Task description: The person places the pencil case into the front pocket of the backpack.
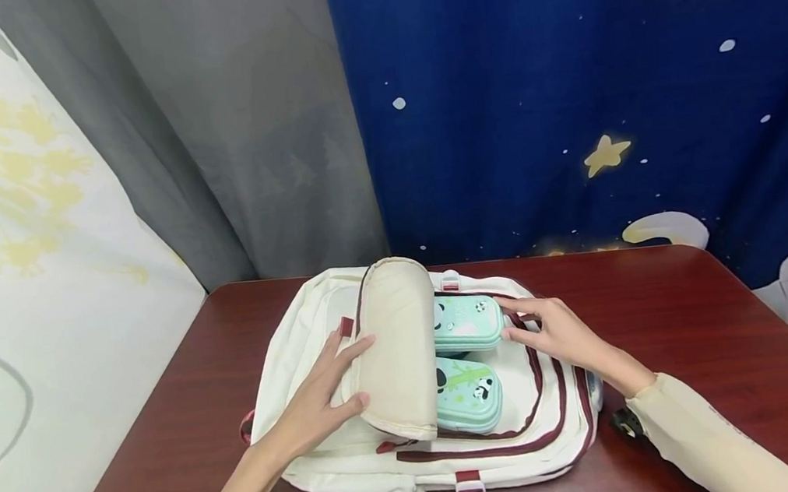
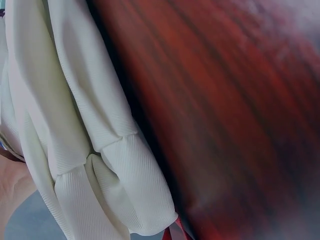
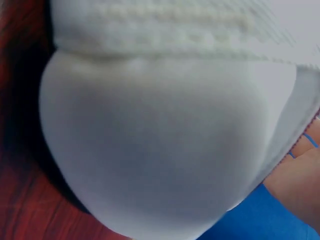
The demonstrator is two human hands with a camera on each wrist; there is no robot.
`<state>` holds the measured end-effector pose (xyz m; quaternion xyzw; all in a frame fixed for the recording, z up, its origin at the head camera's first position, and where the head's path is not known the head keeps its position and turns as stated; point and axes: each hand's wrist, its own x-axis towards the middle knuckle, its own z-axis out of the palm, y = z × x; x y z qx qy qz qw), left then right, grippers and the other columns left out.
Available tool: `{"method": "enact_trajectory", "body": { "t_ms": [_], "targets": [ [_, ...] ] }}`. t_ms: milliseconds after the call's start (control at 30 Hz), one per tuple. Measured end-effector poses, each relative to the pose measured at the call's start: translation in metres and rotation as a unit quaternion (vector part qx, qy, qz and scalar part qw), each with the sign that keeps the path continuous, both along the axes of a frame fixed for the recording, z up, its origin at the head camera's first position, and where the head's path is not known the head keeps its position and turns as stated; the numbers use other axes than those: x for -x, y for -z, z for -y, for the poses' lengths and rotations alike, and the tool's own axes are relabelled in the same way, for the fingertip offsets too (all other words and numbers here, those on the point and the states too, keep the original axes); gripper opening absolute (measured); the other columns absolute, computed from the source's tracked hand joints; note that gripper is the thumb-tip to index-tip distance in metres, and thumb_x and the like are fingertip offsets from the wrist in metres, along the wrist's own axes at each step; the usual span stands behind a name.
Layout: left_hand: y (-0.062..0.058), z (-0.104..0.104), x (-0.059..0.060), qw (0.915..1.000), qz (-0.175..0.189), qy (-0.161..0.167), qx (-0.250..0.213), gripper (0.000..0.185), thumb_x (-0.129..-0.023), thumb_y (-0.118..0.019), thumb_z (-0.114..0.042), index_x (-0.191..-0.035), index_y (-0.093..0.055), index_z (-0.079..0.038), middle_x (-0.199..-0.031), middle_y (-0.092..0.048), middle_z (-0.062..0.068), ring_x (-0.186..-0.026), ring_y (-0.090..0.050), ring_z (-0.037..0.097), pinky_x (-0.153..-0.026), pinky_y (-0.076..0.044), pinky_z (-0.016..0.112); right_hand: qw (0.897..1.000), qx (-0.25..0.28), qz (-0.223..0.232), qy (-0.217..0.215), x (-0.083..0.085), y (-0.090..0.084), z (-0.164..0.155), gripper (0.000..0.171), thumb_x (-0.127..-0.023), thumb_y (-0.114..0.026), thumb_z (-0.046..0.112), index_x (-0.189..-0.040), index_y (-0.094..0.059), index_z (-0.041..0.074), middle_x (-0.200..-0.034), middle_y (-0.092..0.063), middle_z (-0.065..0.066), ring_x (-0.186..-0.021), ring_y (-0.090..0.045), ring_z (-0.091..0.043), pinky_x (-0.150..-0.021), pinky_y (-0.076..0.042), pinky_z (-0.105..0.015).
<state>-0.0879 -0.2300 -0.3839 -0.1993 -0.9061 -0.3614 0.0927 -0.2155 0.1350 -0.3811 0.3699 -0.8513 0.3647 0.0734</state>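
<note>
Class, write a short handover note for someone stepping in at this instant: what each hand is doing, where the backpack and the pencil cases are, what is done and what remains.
Left hand: holds the beige pocket flap folded back.
Right hand: fingertips touch the end of the far panda pencil case; no full grip visible.
Things: white backpack lies flat on the red-brown table; the near panda pencil case lies beside the far one, both partly under the flap.
Done: pocket open, both cases in its opening.
Left: seat the far case fully, lower the flap, probably zip it.

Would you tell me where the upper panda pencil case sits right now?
In the head view, the upper panda case lies in the backpack's open pocket, right hand touching its end.
</note>
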Motion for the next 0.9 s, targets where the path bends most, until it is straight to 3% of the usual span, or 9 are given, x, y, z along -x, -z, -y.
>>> {"method": "enact_trajectory", "body": {
  "t_ms": [167, 333, 633, 800, 900],
  "targets": [
    [0.007, -0.003, 0.0, 0.9999, -0.008, 0.01, -0.004, 0.064, -0.087, -0.06, -0.042, -0.144, -0.033, -0.035, -0.155, -0.007, 0.007, -0.139, -0.011, 0.034, -0.092, -0.028, 0.066, 1.0, -0.014, 0.014, 0.007, -0.003, 0.002, -0.004, 0.051, -0.083, -0.071, 0.028, -0.126, -0.059, 0.005, -0.107, -0.067, -0.006, -0.092, -0.063, -0.023, -0.074, -0.05, -0.042],
    [0.007, -0.004, -0.001, 0.9997, -0.021, 0.006, -0.006, 0.063, -0.088, -0.058, -0.042, -0.144, -0.032, -0.034, -0.155, -0.006, 0.009, -0.136, -0.018, 0.036, -0.091, -0.03, 0.066, 1.0, -0.02, 0.009, 0.016, -0.005, 0.004, -0.003, 0.051, -0.084, -0.07, 0.027, -0.129, -0.057, 0.008, -0.097, -0.069, -0.001, -0.091, -0.063, -0.021, -0.074, -0.049, -0.042],
    [0.002, -0.001, 0.0, 0.9994, -0.035, -0.003, -0.001, 0.061, -0.09, -0.057, -0.034, -0.145, -0.031, -0.033, -0.154, -0.008, 0.01, -0.137, -0.017, 0.032, -0.094, -0.029, 0.063, 0.997, -0.018, -0.065, 0.036, -0.011, -0.001, 0.0, 0.047, -0.082, -0.072, 0.023, -0.125, -0.061, 0.009, -0.1, -0.068, -0.001, -0.087, -0.06, -0.018, -0.072, -0.045, -0.037],
    [0.004, -0.002, 0.001, 0.9993, -0.036, -0.008, -0.002, 0.061, -0.09, -0.056, -0.036, -0.145, -0.03, -0.035, -0.154, -0.008, 0.008, -0.137, -0.018, 0.031, -0.094, -0.029, 0.063, 1.0, 0.023, 0.014, 0.015, -0.011, -0.004, -0.004, 0.047, -0.085, -0.07, 0.023, -0.127, -0.058, 0.006, -0.114, -0.062, -0.009, -0.094, -0.061, -0.022, -0.077, -0.05, -0.039],
    [0.004, -0.003, 0.001, 0.9993, -0.034, -0.015, -0.003, 0.06, -0.091, -0.055, -0.036, -0.145, -0.03, -0.036, -0.154, -0.008, 0.007, -0.137, -0.02, 0.031, -0.095, -0.029, 0.062, 0.996, 0.057, 0.07, -0.007, -0.009, -0.004, -0.005, 0.051, -0.085, -0.069, 0.021, -0.131, -0.053, 0.006, -0.123, -0.057, -0.012, -0.101, -0.059, -0.029, -0.081, -0.05, -0.042]
  ]
}}
